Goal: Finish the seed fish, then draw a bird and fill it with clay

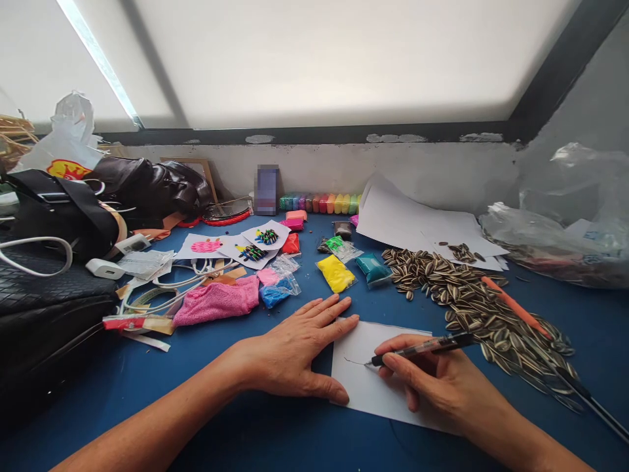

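Observation:
A small sheet of white paper (363,393) lies on the blue tabletop (295,426), with a short dark curved line drawn near its left side. My left hand (299,347) rests flat with fingers stretched out, its thumb and index finger over the paper's left edge. Between the fingers of my right hand (432,380) is a black pen (427,347), its tip touching the paper at the end of the line. The right hand covers much of the sheet's right side.
A heap of striped sunflower seeds (462,295) spreads to the right, with an orange stick-like tool (515,307) on it. Clay packets, yellow (337,273) and teal (373,267), sit ahead. Decorated cards (253,252), a pink cloth (216,303), cables and black bags (49,308) crowd the left.

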Available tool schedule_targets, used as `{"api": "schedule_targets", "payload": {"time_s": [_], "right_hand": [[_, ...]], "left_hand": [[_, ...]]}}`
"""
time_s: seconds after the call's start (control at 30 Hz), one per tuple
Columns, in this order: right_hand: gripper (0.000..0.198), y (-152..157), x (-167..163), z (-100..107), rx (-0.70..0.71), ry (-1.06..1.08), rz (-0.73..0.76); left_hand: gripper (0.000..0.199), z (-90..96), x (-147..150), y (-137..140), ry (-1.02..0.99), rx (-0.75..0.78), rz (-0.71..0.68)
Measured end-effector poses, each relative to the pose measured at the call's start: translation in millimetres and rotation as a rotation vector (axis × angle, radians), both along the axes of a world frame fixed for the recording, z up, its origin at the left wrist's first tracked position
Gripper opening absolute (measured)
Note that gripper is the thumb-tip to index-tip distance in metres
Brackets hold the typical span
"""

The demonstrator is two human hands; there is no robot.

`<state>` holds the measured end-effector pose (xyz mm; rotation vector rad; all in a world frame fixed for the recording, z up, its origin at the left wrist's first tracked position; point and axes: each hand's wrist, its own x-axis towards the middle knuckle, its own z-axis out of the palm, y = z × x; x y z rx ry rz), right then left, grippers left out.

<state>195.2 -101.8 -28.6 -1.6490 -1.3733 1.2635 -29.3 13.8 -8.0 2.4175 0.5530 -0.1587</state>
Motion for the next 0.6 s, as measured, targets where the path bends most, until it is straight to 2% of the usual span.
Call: {"api": "schedule_targets", "payload": {"time_s": [0.6], "right_hand": [[0.042, 0.8, -1.2, -0.9, 0.010, 0.018, -0.018]], "left_hand": [[0.097, -2.0, -0.8, 0.9, 0.020, 0.014, -0.007]]}}
